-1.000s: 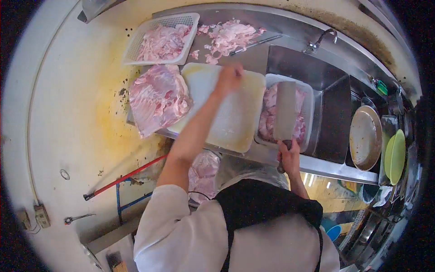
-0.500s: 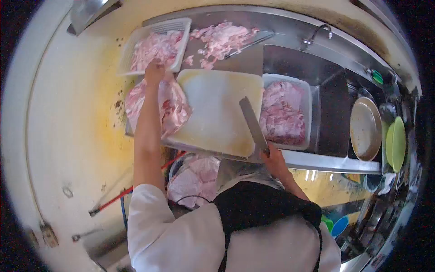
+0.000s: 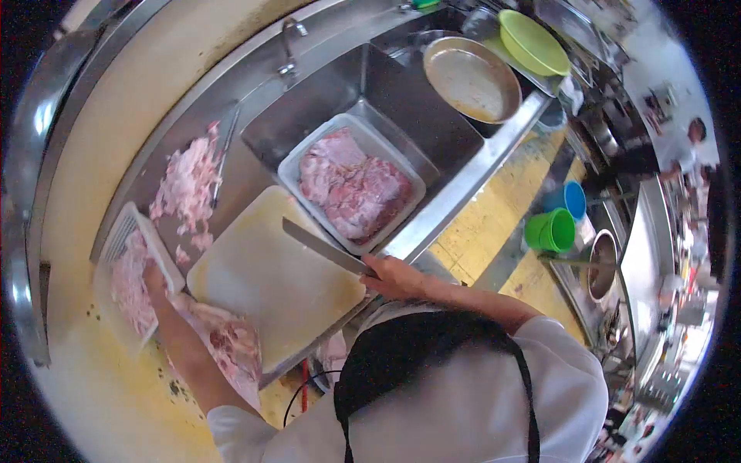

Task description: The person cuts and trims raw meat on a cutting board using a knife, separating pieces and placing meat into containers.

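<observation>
My right hand [image 3: 392,278] is wrapped round the handle of a cleaver [image 3: 324,245], whose blade lies over the right part of the white cutting board [image 3: 255,258]. At the left, my left hand [image 3: 157,276] reaches to the meat pieces [image 3: 131,282] in a white perforated basket [image 3: 164,255]; its fingers are too unclear to read. Below that arm, a large slab of meat [image 3: 235,347] rests against the board's left edge. More meat [image 3: 351,185] fills a white tub [image 3: 413,201] in the sink.
Pale trimmings [image 3: 189,181] and a thin steel rod [image 3: 226,150] lie on the steel counter. Beyond are a faucet [image 3: 290,50], a round pan [image 3: 472,79] and a yellow-green basin [image 3: 532,42]. Green [image 3: 550,230] and blue [image 3: 571,201] buckets stand on the floor; people are far right.
The view has turned clockwise towards the sink and the room. My left hand has moved from over the board to the basket. The cleaver has swung from above the tub to over the board.
</observation>
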Demonstrator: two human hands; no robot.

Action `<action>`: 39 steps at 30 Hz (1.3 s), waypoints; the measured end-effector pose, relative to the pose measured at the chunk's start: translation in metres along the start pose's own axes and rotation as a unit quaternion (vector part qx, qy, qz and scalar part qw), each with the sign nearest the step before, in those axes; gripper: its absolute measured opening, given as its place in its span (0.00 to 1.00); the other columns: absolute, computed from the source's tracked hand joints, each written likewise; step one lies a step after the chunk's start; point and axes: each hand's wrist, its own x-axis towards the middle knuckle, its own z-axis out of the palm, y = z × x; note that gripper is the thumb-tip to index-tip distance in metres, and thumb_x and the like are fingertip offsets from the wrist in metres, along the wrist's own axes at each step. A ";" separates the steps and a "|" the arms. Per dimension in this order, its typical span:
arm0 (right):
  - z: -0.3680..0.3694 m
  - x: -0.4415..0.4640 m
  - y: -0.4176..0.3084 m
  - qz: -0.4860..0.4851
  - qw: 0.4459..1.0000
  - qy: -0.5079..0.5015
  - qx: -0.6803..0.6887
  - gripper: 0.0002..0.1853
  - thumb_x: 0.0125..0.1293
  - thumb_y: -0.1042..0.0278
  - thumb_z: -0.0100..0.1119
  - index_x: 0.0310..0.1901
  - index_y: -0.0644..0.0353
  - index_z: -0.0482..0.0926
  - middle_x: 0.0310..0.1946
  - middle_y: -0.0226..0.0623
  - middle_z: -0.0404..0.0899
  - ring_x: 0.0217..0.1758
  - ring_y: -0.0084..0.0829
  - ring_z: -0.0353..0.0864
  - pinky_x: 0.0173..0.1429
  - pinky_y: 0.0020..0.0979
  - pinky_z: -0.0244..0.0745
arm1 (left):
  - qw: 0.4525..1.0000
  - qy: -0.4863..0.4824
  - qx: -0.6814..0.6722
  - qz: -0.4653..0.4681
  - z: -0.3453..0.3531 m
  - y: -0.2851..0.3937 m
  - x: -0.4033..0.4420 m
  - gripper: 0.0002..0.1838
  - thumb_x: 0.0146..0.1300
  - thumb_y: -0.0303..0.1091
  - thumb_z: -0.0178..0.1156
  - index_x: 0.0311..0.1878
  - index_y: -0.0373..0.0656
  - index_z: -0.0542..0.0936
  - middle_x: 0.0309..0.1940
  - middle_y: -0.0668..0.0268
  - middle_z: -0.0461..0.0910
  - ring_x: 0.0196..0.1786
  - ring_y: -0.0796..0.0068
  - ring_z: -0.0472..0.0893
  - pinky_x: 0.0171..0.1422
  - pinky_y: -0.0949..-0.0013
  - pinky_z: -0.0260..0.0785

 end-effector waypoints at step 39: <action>-0.070 -0.109 0.004 0.080 0.904 0.218 0.360 0.20 0.71 0.58 0.58 0.59 0.59 0.72 0.23 0.26 0.70 0.22 0.19 0.70 0.26 0.27 0.67 | 0.825 -0.169 -0.539 0.006 0.002 0.444 -0.303 0.05 0.63 0.29 0.60 0.40 0.46 0.74 0.28 0.70 0.75 0.22 0.85 0.67 0.21 0.78 0.60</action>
